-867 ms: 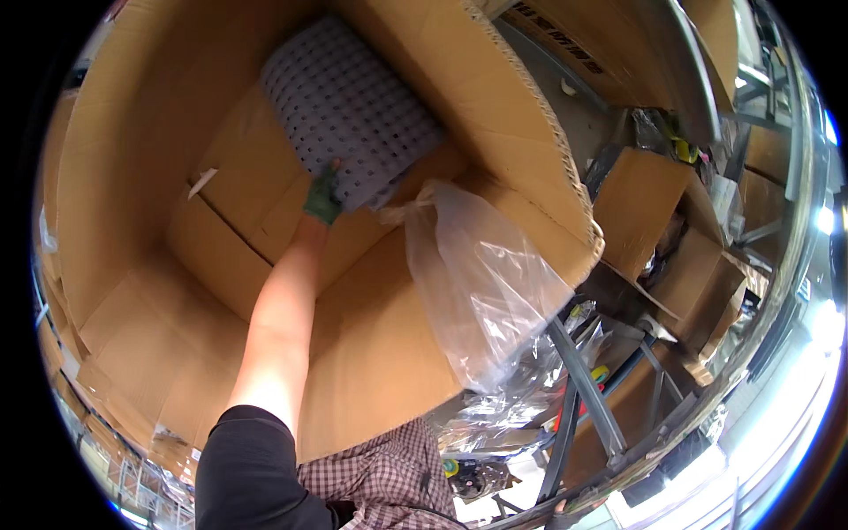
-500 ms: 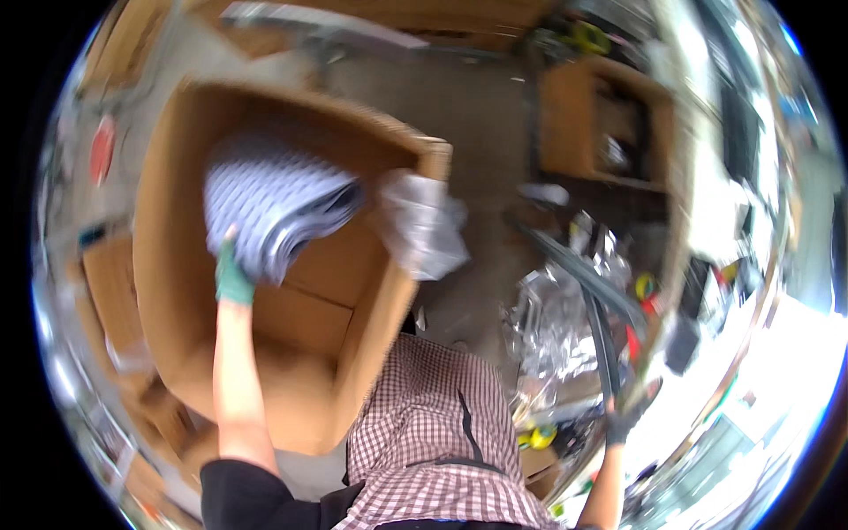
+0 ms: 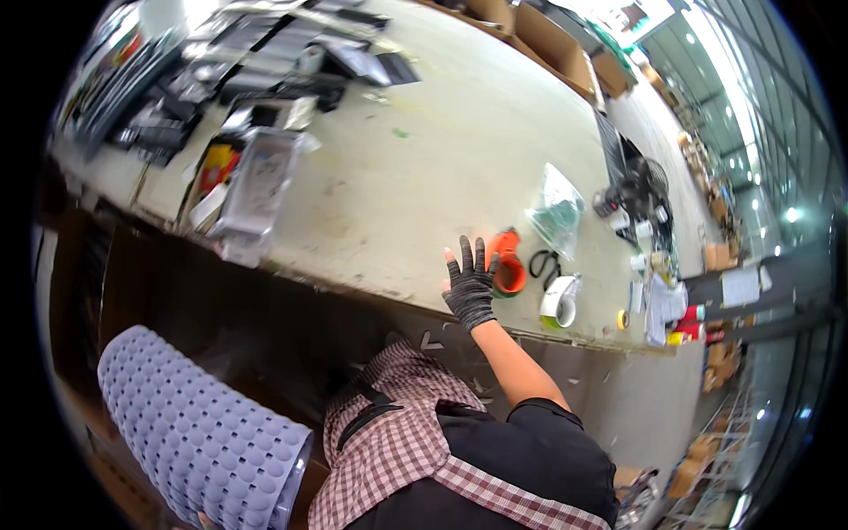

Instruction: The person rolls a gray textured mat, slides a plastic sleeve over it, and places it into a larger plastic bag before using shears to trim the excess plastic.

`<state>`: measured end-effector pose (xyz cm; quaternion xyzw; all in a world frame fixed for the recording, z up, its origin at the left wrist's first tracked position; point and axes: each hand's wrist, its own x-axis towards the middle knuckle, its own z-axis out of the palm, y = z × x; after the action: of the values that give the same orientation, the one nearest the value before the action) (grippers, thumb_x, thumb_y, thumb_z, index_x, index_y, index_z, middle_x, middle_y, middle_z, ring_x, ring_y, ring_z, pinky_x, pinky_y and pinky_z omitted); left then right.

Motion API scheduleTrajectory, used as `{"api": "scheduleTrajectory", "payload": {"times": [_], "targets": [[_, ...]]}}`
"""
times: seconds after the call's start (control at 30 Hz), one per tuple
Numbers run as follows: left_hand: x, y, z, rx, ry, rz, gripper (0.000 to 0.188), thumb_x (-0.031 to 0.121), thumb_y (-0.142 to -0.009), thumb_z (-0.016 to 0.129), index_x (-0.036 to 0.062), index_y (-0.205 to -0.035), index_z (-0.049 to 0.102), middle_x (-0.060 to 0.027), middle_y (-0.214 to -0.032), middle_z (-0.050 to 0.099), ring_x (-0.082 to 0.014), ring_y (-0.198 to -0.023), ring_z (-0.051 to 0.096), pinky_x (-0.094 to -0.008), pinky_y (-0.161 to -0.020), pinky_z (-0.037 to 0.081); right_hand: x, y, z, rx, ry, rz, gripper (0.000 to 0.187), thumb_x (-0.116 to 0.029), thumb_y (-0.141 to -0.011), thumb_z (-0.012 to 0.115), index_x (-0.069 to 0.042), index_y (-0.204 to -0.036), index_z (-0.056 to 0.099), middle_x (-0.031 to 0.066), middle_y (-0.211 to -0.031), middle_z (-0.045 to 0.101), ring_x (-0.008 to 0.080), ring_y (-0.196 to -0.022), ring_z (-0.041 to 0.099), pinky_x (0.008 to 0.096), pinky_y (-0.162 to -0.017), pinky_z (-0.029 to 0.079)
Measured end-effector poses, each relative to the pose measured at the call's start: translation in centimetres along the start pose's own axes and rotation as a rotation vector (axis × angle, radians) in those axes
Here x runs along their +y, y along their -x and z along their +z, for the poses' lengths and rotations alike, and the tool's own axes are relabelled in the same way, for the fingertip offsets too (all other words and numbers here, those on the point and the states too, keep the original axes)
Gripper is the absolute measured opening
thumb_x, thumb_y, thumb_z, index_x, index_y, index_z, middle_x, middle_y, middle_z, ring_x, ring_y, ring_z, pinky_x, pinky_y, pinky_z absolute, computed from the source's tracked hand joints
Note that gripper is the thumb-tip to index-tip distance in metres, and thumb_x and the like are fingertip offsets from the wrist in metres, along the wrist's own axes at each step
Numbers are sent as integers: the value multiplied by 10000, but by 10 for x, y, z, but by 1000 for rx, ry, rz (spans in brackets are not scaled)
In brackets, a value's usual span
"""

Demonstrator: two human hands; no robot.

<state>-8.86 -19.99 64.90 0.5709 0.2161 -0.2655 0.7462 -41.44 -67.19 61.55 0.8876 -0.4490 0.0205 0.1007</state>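
At the lower left is a rolled grey-blue mat [image 3: 199, 433] with rows of round bumps. My left hand [image 3: 205, 521] grips it from below; only fingertips show at its lower edge, and the mat hides the rest. In a dark glove with bare fingertips, my right hand [image 3: 470, 287] is spread at the table's front edge, fingers apart and holding nothing. Just beside its fingers stands an orange tape dispenser [image 3: 507, 265]. Black-handled scissors [image 3: 545, 267] and a roll of white tape [image 3: 560, 302] lie a little to the right.
The pale worktable [image 3: 397, 203] spans the view. A clear plastic bag [image 3: 558, 212] lies on it, a small black fan [image 3: 640, 190] at its right end. At the left are a clear plastic bin [image 3: 261, 185] and piled dark parts [image 3: 150, 97]. Cardboard boxes [image 3: 552, 49] stand beyond.
My view has turned from the large cardboard box to the worktable. The mat has come out of the box in my left hand. My right hand has moved to the table's front edge.
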Motion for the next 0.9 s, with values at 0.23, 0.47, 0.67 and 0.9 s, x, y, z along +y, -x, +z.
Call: {"api": "scheduleTrajectory", "payload": {"times": [0.23,0.47,0.67,0.9], "targets": [[-8,53,242,-535,-151,-44,639,387,-926,504,-39,-1381,366,-178,-1380,440,-281,-1251,449,-415,-1055,362,125,-18,62,30,-103,-183,379,-300,-786,594,-128,-1122,611,144,-1434,394,363,-1398,228,596,-1100,147],[-15,137,419,-905,-284,-97,621,363,-934,493,-32,-1392,349,-192,-1385,433,-280,-1254,453,-413,-1063,361,162,-35,34,236,-958,81,738,-417,-741,704,-51,-1333,462,229,-1440,347,409,-1374,255,572,-1113,152],[16,185,492,-1107,-344,-90,607,344,-942,483,-26,-1401,334,-203,-1389,428,-278,-1256,457,-411,-1070,361,98,-36,-91,207,-1854,-417,1068,-245,-723,779,-106,-1503,63,156,-1545,111,296,-1418,147,417,-1146,162],[20,208,625,-1673,-679,-17,426,277,-985,447,-7,-1300,481,-128,-1210,574,-189,-1142,533,-346,-1001,424,84,-51,-73,9,-2662,-396,723,-281,-901,634,-68,-1455,222,90,-1466,295,195,-1297,384,337,-1092,341]]}}
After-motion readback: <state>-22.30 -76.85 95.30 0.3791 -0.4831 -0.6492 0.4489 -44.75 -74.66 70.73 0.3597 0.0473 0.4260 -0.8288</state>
